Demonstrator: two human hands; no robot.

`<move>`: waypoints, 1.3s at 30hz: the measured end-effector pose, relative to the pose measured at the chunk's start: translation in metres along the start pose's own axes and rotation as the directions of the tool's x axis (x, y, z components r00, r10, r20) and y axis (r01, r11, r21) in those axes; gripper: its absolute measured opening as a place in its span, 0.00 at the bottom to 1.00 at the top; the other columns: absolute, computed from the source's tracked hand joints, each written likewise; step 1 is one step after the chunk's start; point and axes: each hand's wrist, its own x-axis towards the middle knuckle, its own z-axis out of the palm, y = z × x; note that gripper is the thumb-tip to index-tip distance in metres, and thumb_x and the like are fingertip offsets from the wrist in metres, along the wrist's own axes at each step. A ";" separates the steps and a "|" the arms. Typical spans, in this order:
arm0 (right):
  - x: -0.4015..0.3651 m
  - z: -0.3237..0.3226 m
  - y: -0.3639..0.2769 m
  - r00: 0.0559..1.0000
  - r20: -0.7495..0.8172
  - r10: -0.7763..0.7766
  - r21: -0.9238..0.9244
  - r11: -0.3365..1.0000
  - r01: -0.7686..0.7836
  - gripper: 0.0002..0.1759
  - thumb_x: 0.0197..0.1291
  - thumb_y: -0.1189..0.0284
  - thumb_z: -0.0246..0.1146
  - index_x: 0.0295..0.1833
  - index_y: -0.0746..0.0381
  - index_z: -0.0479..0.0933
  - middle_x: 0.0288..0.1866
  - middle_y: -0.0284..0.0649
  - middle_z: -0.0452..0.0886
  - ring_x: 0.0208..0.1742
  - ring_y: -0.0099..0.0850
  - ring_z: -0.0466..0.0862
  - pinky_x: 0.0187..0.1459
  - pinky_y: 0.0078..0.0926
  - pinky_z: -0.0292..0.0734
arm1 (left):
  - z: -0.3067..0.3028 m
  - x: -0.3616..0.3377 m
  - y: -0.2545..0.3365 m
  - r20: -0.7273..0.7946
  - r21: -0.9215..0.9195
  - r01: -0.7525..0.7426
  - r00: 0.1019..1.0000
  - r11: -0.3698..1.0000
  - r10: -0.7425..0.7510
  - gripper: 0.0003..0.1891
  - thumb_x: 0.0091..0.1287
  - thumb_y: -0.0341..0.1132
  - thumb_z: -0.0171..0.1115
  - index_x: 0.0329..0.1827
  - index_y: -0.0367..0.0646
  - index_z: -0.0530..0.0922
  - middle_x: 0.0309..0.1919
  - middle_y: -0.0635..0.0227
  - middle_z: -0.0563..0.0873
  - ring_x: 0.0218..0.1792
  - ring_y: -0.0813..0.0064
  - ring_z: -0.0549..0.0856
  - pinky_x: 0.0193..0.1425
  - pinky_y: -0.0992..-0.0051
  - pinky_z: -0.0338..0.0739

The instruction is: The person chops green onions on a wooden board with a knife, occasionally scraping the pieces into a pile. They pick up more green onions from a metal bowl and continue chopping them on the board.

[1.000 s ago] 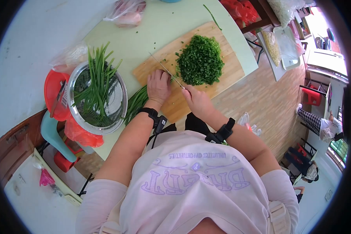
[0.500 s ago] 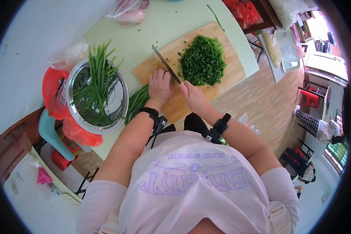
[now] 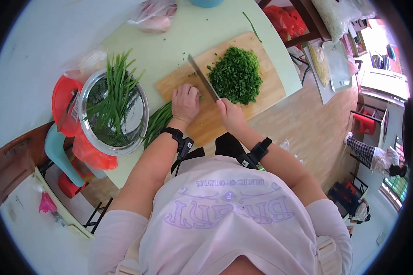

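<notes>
My right hand (image 3: 231, 113) is wrapped round the handle of a kitchen knife (image 3: 203, 78), whose blade points away over the wooden cutting board (image 3: 209, 130). To its left, my left hand (image 3: 186, 103) presses down with curled fingers on a bunch of garlic chives (image 3: 158, 123). Cut ends show at its fingertips, and the long stalks trail off the board's left edge. A gap of bare wood lies between the blade and those fingers. On the blade's right is a heap of finely chopped chives (image 3: 236, 75).
A metal colander (image 3: 146, 107) of whole chives (image 3: 117, 96) stands at the table's left, beside a red basin (image 3: 62, 103). A plastic bag of pale pink contents (image 3: 156, 18) lies at the back. One loose stalk (image 3: 251, 26) rests behind the board. People are off to the right.
The knife has shifted right, away from my left fingers, widening the gap between them. My left hand stays on the bunch. The whole view has tilted slightly.
</notes>
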 end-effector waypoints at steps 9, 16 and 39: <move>0.016 -0.019 -0.001 0.994 0.110 0.027 0.071 0.997 -0.035 0.21 0.73 0.56 0.50 0.49 0.64 0.76 0.36 0.58 0.81 0.41 0.58 0.81 0.42 0.45 0.77 | -0.033 0.005 0.011 0.137 -0.032 0.055 0.989 0.998 -0.050 0.15 0.55 0.32 0.67 0.45 0.46 0.75 0.44 0.63 0.78 0.49 0.60 0.77 0.55 0.62 0.67; 0.014 -0.027 -0.002 0.983 0.166 -0.074 0.039 0.997 0.068 0.22 0.73 0.56 0.50 0.51 0.64 0.77 0.37 0.59 0.82 0.43 0.58 0.82 0.43 0.46 0.77 | -0.042 -0.016 0.006 0.166 0.023 0.103 0.981 0.994 -0.105 0.29 0.54 0.35 0.69 0.60 0.44 0.72 0.56 0.62 0.77 0.56 0.58 0.75 0.61 0.62 0.65; 0.010 -0.029 0.002 0.995 0.084 -0.045 0.030 0.999 0.043 0.20 0.73 0.58 0.51 0.50 0.65 0.76 0.38 0.59 0.82 0.43 0.58 0.81 0.43 0.48 0.77 | -0.013 0.011 0.020 -0.010 0.023 0.104 0.995 0.994 -0.104 0.20 0.59 0.36 0.65 0.56 0.45 0.77 0.50 0.65 0.79 0.50 0.62 0.76 0.55 0.62 0.65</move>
